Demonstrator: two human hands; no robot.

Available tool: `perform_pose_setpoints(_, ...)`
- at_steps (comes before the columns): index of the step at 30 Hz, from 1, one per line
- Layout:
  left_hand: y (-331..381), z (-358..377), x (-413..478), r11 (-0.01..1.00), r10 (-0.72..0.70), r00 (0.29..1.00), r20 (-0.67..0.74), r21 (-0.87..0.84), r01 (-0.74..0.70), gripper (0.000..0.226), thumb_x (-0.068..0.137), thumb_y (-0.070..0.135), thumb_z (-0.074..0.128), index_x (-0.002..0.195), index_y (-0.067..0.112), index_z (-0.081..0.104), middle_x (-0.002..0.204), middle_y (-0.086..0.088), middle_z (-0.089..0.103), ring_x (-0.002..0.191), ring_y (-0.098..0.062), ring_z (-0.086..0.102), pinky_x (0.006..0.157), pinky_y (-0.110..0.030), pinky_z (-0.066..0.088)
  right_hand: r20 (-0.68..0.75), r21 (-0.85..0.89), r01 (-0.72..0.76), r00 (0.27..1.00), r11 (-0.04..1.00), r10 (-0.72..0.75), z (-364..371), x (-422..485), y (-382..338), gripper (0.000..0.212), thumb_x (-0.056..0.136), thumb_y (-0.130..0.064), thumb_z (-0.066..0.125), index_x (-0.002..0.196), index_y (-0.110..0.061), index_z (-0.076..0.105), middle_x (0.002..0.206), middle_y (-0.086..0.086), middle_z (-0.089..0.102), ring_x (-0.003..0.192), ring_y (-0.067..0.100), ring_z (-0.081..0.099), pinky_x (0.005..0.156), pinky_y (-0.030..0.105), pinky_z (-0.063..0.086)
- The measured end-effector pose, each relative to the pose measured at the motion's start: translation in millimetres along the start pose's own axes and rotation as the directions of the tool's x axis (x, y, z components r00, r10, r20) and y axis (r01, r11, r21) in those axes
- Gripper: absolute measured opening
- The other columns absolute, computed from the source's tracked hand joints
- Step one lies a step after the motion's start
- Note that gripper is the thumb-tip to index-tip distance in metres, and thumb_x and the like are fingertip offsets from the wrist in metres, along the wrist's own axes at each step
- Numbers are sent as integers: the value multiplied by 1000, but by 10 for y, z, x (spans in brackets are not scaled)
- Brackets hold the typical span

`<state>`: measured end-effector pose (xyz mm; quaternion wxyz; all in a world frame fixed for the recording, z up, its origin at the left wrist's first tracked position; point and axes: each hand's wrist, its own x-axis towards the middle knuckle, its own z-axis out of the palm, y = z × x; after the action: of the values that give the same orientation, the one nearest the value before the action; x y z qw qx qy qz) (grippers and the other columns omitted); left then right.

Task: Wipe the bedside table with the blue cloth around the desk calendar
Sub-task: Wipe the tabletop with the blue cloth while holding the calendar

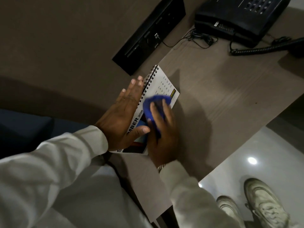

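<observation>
A white spiral-bound desk calendar point(165, 83) stands on the brown bedside table point(222, 96), close to the wall. My left hand point(121, 116) lies flat against the calendar's spiral side, fingers spread, thumb across its printed face. My right hand point(162, 134) grips the crumpled blue cloth point(150, 106) and presses it against the calendar's front, low near the table top. The cloth hides part of the date grid.
A black telephone point(238, 15) with a coiled cord point(259, 50) sits at the table's far end. A black socket panel point(148, 33) is set in the wall behind the calendar. My pale shoes point(263, 203) stand on the glossy floor to the right.
</observation>
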<state>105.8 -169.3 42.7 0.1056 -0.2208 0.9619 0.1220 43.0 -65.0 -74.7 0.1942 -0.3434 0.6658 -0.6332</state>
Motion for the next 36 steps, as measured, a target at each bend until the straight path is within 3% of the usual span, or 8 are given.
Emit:
perform_pose_setpoints(4, 22, 1, 4, 1000, -16, 1000, -1, -1, 16, 103, 83, 76, 22, 152, 6, -11, 164, -11, -12, 152, -20, -14, 125, -47, 3, -122, 52, -50, 991, 997, 56, -13, 472, 125, 41, 97, -17, 50, 138, -15, 48, 152, 19, 38, 144, 34, 33, 114, 50, 35)
perform_pose_setpoints(7, 29, -5, -2, 1000, -17, 1000, -8, -1, 17, 101, 84, 74, 23, 152, 7, -10, 164, -11, -12, 152, -20, -14, 125, -46, 2, -66, 32, -194, 978, 981, 196, -21, 273, 171, 44, 98, -29, 45, 141, -27, 40, 155, 12, 36, 144, 32, 33, 108, 54, 41)
perform_pose_setpoints(14, 44, -6, -10, 998, -1, 1000, -13, 68, 1, 97, 88, 70, 24, 151, 4, -8, 164, -15, -9, 153, -24, -11, 125, -47, 1, -10, 26, -10, 1000, 1000, 11, 16, -144, 75, 52, 96, -26, 49, 143, -35, 30, 153, 13, 38, 145, 28, 31, 118, 30, 27)
perform_pose_setpoints(19, 51, -19, 0, 997, -9, 1000, 1, 71, 9, 98, 86, 73, 20, 151, 8, -12, 164, -12, -12, 152, -22, -13, 125, -49, 0, -152, 30, -90, 984, 996, 93, 29, 389, 175, 43, 98, -30, 43, 141, -26, 38, 152, 15, 39, 142, 33, 36, 110, 51, 41)
perform_pose_setpoints(22, 42, -15, 0, 997, -12, 1000, 2, 76, 12, 98, 86, 73, 21, 152, 8, -12, 164, -9, -14, 152, -22, -13, 124, -50, 0, -100, 10, -191, 977, 982, 191, 48, 175, 222, 43, 99, -33, 42, 141, -32, 35, 156, 8, 34, 144, 31, 33, 105, 54, 44)
perform_pose_setpoints(29, 51, -24, 3, 995, 13, 1000, 9, 95, -14, 97, 87, 70, 21, 152, 6, -11, 164, -11, -13, 152, -24, -13, 124, -50, -2, -90, 74, -49, 994, 996, 55, 135, -94, 74, 43, 99, -33, 41, 141, -27, 38, 154, 12, 36, 147, 31, 26, 121, 23, 19)
perform_pose_setpoints(33, 33, -8, -2, 997, 14, 1000, 10, 74, -15, 98, 86, 72, 22, 152, 7, -12, 164, -9, -14, 152, -23, -13, 124, -51, -1, -209, 137, 10, 978, 991, 19, 104, 457, 46, 41, 96, -14, 53, 137, -15, 49, 151, 19, 39, 145, 37, 28, 118, 47, 30)
perform_pose_setpoints(36, 37, -5, 2, 997, 17, 1000, 4, 73, -17, 99, 86, 73, 21, 152, 7, -12, 164, -8, -14, 153, -23, -12, 124, -50, 0, -291, 193, -91, 946, 977, 146, 116, 688, 127, 40, 95, -15, 55, 134, -12, 52, 149, 20, 42, 142, 38, 35, 105, 56, 44)
